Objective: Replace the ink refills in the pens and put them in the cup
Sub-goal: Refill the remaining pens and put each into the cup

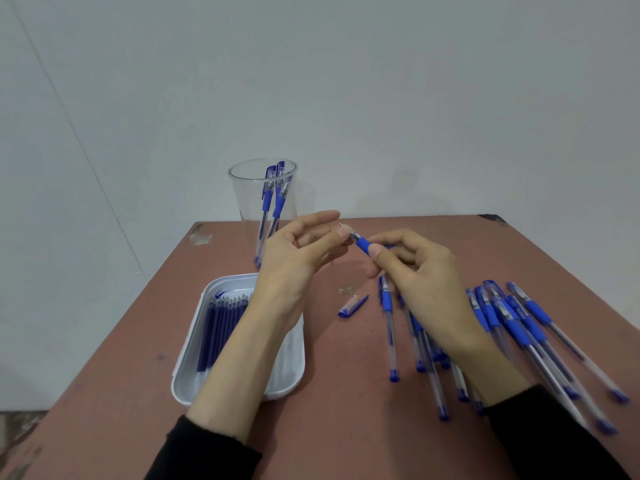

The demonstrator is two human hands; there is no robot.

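Holding a blue-grip pen [363, 243] in mid-air over the table [339, 420], between cup and pen pile: right hand [426, 271] grips it at the rubber grip with thumb and curled fingers, left hand [291, 258] pinches the metal tip between thumb and a finger, other fingers loose. The clear plastic cup [242, 199] stands upright at the table's far edge with capped pens [266, 199] inside; exact count unclear. White tray [187, 382] sits near-left, a row of blue refills [221, 327] lying in it, partly hidden by the left forearm. Loose pen cap [353, 305] lies between tray and the pile of pens [502, 320] on the right. A small clear bit [346, 291] sits just beside the cap; can't identify it.
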